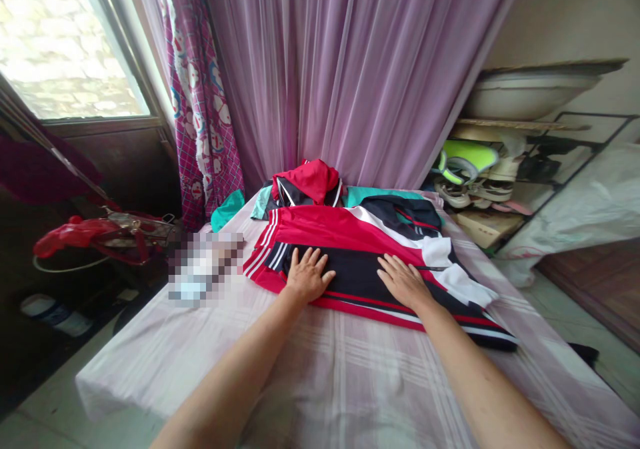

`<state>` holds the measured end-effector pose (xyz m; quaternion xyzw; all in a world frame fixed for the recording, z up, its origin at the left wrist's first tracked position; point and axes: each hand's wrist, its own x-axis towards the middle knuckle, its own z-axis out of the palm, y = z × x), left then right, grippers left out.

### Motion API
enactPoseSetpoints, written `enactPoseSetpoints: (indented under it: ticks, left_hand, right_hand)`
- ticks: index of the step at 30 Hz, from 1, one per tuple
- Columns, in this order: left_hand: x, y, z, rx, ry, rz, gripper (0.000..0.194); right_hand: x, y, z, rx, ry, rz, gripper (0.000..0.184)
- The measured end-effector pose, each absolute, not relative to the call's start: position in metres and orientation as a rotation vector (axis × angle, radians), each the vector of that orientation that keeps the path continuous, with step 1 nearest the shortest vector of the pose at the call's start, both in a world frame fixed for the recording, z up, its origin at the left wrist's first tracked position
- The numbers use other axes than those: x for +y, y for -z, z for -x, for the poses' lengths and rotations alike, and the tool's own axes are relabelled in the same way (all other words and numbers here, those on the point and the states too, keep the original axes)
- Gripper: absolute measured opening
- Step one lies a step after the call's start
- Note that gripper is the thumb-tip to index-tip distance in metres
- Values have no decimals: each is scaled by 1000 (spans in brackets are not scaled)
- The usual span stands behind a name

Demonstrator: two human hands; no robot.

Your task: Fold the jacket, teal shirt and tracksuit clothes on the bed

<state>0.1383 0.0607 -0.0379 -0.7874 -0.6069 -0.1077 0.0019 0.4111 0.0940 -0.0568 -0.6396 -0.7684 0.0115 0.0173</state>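
Hands, two. The left hand [307, 274] lies flat, fingers spread apart, palm down on the red, black and white striped sports jacket [370, 262] at the centre of the frame. The right hand [404, 281] lies flat just right of it, fingers slightly apart, palm down on the same garment; neither hand clasps anything.

Jacket, one, spread over the pale pink checked bed sheet [320, 369] that fills the lower half of the frame. Its red panel lies toward the upper side, the black band under both hands, a white panel at its right edge.

Heap of clothes, one, just above the jacket in the centre: a crumpled red garment [310, 179] on top, teal cloth [227, 210] showing at left and right of it, a dark piece at the right. The number of items in the heap cannot be told.

Blurred patch [203, 265], one, on the sheet left of the jacket; contents not readable.

Curtains, two: a sheer lilac curtain [350, 69] across the upper centre, a magenta printed curtain [200, 122] at its left beside the window [65, 42].

Metal wire rack [575, 162], one, at the right edge: it holds a white basin [525, 92] on top and several shoes [470, 175] on the shelf below, among them a lime-green one; exact count unclear.

Red bag [100, 235], one, at the left edge.
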Motion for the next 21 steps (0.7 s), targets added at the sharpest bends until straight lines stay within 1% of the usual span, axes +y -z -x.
enactPoseSetpoints:
  ticks: [4,7,11,17,19,21]
  left_hand:
    - [68,34,-72,-1883,269,2373,57]
    - [70,34,-47,-1862,245,2376,60]
    - [70,35,-46,-1853,255,2366,61]
    - [70,33,-48,-1854,211,2364,62]
    - [70,34,-47,-1869,230,2362,61]
    - [72,35,-45,-1886,265,2361,60]
  right_hand:
    - [92,54,-412,-2378,-29,1993,56]
    - [88,47,-407,-2352,-14,2045,55]
    - [75,31,-366,-2232,5,2072,54]
    - [46,28,-274,-2468,-238,1597,56]
    - [43,31,-269,-2500,-293,1599,58]
    - [44,32,-284,-2506,-302,1662,59]
